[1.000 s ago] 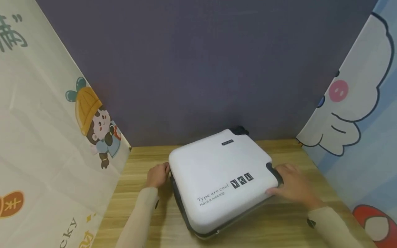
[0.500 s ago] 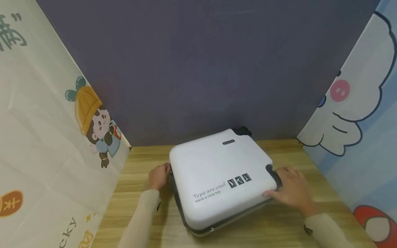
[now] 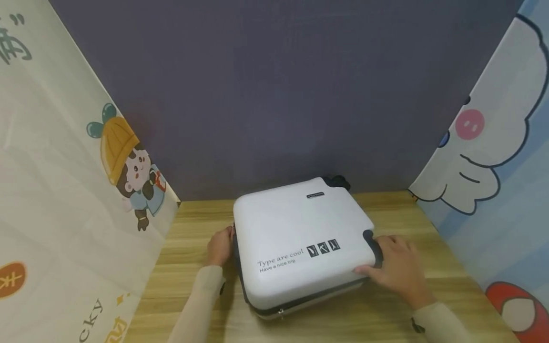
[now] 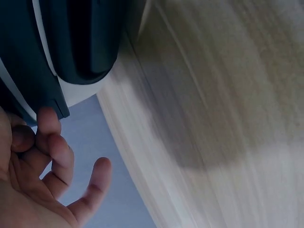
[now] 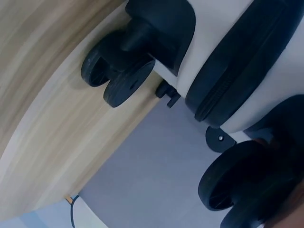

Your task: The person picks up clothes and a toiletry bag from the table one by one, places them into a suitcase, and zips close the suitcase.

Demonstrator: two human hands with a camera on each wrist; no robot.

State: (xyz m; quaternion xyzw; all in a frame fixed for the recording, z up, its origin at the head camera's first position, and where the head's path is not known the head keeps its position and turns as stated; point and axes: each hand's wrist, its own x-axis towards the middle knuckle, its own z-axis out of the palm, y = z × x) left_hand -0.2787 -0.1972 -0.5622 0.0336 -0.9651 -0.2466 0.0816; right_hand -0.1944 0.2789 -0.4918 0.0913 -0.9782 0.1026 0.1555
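Observation:
A white hard-shell suitcase point(image 3: 296, 224) with dark trim lies flat on the wooden table, set at a slight slant. My left hand point(image 3: 220, 246) is at its far left edge. In the left wrist view, curled fingers point(image 4: 59, 147) meet the end of the dark trim point(image 4: 33, 57), while the little finger stands away from it; the thumb is largely hidden. My right hand point(image 3: 396, 267) grips the near right corner, thumb against the white shell and fingers over the black wheel mount point(image 3: 373, 247). Black double wheels point(image 5: 237, 180) show beside that hand in the right wrist view.
Bare wooden tabletop point(image 3: 326, 319) shows around the suitcase. A dark grey panel point(image 3: 274, 95) closes off the back, close behind the far wheel point(image 3: 339, 182). Printed cloths hang on the left point(image 3: 51, 166) and right point(image 3: 506, 190).
The suitcase has turned slightly clockwise, its near side shifting left and its far wheel corner right. My right hand has moved a little left with it; the left hand stays at the edge.

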